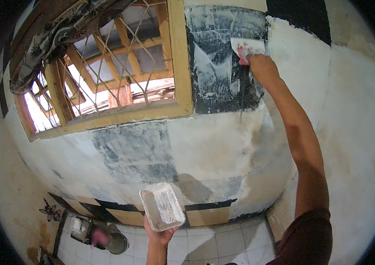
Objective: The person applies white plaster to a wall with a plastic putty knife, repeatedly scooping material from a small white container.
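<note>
My right hand (262, 68) is closed on a putty knife (247, 46) with a pink handle. Its pale blade lies against a black wall patch (220, 86) right of the window, which is streaked with white filler. At the lower middle, my left hand (160, 234) holds up a white rectangular tub (161, 205), coated inside with whitish paste; its fingers are partly hidden under the tub.
A yellow window frame (181, 84) with diamond bars fills the upper left, under a rolled dark curtain (41, 53). Patchy white-and-grey wall surrounds it. On the tiled floor (200, 245), lower left, stand a greenish cylindrical container (120, 243) and items too blurred to name.
</note>
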`<state>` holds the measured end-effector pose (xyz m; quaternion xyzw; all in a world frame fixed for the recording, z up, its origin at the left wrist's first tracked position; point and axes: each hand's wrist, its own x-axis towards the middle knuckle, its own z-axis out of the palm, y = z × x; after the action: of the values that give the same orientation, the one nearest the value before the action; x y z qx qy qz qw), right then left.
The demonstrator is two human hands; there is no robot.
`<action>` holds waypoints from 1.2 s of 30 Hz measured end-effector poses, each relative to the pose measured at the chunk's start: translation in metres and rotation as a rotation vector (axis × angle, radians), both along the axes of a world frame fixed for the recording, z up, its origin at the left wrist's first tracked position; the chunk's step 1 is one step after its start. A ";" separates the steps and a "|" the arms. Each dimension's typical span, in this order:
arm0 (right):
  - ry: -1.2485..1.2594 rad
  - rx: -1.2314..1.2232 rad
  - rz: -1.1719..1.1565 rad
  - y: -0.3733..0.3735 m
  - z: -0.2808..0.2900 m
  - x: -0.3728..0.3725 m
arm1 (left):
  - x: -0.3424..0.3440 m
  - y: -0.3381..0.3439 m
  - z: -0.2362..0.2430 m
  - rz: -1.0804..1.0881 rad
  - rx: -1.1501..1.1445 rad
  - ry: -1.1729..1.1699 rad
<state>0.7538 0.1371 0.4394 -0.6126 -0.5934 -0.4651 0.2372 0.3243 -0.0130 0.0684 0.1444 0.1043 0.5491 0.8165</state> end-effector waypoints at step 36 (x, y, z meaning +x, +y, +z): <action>0.247 0.441 -0.110 0.012 0.108 -0.033 | -0.030 -0.023 0.008 0.130 -0.037 -0.037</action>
<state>0.7210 0.1495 0.5469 -0.6295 -0.4101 -0.5172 0.4100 0.2944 -0.0355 0.0768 0.1121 0.1086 0.6015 0.7835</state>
